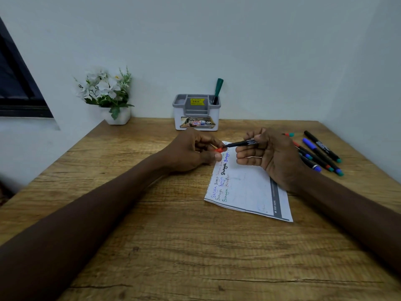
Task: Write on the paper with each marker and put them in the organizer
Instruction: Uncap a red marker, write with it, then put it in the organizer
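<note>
My right hand (269, 155) grips a black-barrelled marker (240, 144) held level above the paper's far end. The fingers of my left hand (195, 151) pinch its red cap (219, 150) right at the marker's tip. The white paper (245, 187) lies on the wooden table (173, 246) and carries several handwritten words in different colours along its left side. A grey and white organizer (196, 111) stands at the back of the table with one green-capped marker (217, 90) upright in its right compartment. Several more markers (319, 153) lie loose to the right of my right hand.
A white pot of white artificial flowers (106, 94) stands at the back left, beside a dark window frame (19, 90). Walls close the table off behind and on the right.
</note>
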`<state>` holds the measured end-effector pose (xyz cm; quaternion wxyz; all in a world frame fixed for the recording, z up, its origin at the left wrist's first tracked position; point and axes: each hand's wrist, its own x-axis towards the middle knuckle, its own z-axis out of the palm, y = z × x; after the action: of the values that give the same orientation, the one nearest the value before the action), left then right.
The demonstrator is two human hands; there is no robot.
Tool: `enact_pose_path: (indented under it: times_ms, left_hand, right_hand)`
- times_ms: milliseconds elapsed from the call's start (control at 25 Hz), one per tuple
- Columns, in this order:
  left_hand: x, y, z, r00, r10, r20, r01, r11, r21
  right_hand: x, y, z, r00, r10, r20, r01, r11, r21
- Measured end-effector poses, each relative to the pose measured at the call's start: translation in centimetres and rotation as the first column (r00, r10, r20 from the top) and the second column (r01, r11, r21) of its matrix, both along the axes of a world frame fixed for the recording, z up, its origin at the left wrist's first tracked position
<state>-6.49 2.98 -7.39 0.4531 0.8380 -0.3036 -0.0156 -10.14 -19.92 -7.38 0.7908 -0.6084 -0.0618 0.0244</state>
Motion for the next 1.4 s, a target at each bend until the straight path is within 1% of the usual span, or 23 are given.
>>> enact_pose_path:
  times_ms: [120, 240, 360, 520, 600, 720, 840, 880, 920, 960, 1000, 1040, 1080, 1120, 1160, 1200, 1240, 1320, 1360, 1400]
  left_hand:
    - [0.0, 0.1, -0.1, 0.999, 0.005, 0.034, -0.005, 1.0, 0.009]
    - [0.1, 0.1, -0.2, 1.0, 0.021, 0.005, -0.021, 0.999, -0.033]
    - [0.3, 0.4, -0.2, 1.0, 0.016, 0.026, -0.015, 1.0, -0.013]
    - [0.2, 0.3, -0.4, 1.0, 0.012, -0.002, -0.012, 1.0, -0.026]
    - [0.2, 0.0, -0.4, 0.999, 0.047, 0.018, -0.047, 0.998, -0.046]
    - [0.1, -0.4, -0.5, 0.993, 0.105, 0.054, -0.101, 0.992, -0.072]
    - [0.0, -0.7, -0.8, 0.992, 0.099, 0.08, -0.094, 0.994, -0.064]
    - [0.1, -0.7, -0.8, 0.991, 0.103, 0.086, -0.097, 0.993, -0.072]
    - [0.1, -0.7, -0.8, 0.989, 0.114, 0.098, -0.105, 0.99, -0.09]
    - [0.2, -0.5, -0.7, 0.985, 0.126, 0.121, -0.112, 0.987, -0.118]
    - [0.4, -0.4, -0.5, 0.98, 0.14, 0.144, -0.118, 0.981, -0.153]
    - [0.5, -0.2, -0.5, 0.975, 0.161, 0.152, -0.131, 0.973, -0.191]
    - [0.7, 0.1, -0.5, 0.971, 0.192, 0.14, -0.157, 0.961, -0.229]
    - [0.9, 0.4, -0.6, 0.966, 0.231, 0.119, -0.194, 0.946, -0.26]
    - [1.1, 0.6, -0.8, 0.956, 0.274, 0.103, -0.237, 0.93, -0.28]
    - [1.3, 0.8, -0.9, 0.945, 0.314, 0.095, -0.275, 0.917, -0.29]
    - [1.5, 0.9, -1.1, 0.933, 0.346, 0.098, -0.306, 0.907, -0.288]
    - [1.8, 1.0, -1.5, 0.913, 0.381, 0.145, -0.343, 0.911, -0.23]
    - [2.0, 1.0, -1.7, 0.911, 0.376, 0.171, -0.344, 0.919, -0.191]
    - [2.0, 1.0, -1.8, 0.916, 0.353, 0.188, -0.329, 0.932, -0.15]
  right_hand:
    - [-0.1, 0.1, 0.0, 1.0, 0.015, -0.01, -0.015, 1.0, 0.002]
    - [0.1, -0.1, -0.2, 1.0, 0.016, 0.001, -0.016, 1.0, -0.016]
    - [0.2, -0.3, -0.5, 1.0, 0.01, 0.021, -0.01, 0.999, -0.037]
    - [0.1, -0.4, -1.1, 0.993, 0.044, 0.106, -0.019, 0.975, -0.223]
    - [0.3, -0.4, -1.2, 0.987, 0.027, 0.158, 0.022, 0.952, -0.304]
    - [0.7, -0.2, -1.5, 0.96, 0.062, 0.275, 0.067, 0.897, -0.437]
    - [0.9, -0.3, -1.4, 0.94, 0.09, 0.328, 0.096, 0.855, -0.51]
    - [1.0, -0.3, -1.1, 0.928, 0.106, 0.358, 0.12, 0.823, -0.555]
    - [1.2, -0.5, -0.6, 0.897, 0.14, 0.419, 0.18, 0.75, -0.636]
    - [1.6, -0.6, -0.2, 0.85, 0.198, 0.488, 0.273, 0.627, -0.73]
    - [1.9, -0.6, 0.3, 0.801, 0.276, 0.531, 0.371, 0.466, -0.803]
    - [2.3, -0.4, 0.7, 0.764, 0.352, 0.541, 0.454, 0.302, -0.838]
    - [2.6, -0.2, 1.2, 0.742, 0.4, 0.537, 0.514, 0.174, -0.84]
    - [3.1, 0.1, 1.6, 0.729, 0.419, 0.542, 0.556, 0.1, -0.825]
    - [3.8, 0.1, 1.9, 0.714, 0.421, 0.56, 0.586, 0.078, -0.806]
    - [4.6, 0.1, 2.1, 0.7, 0.409, 0.586, 0.604, 0.098, -0.791]
    - [5.6, 0.0, 2.3, 0.69, 0.379, 0.617, 0.61, 0.155, -0.777]
    - [7.9, -0.3, 2.9, 0.681, 0.264, 0.684, 0.608, 0.316, -0.728]
    - [9.0, -0.3, 3.4, 0.668, 0.183, 0.721, 0.624, 0.39, -0.677]
    - [10.0, -0.1, 3.9, 0.652, 0.102, 0.751, 0.646, 0.443, -0.622]
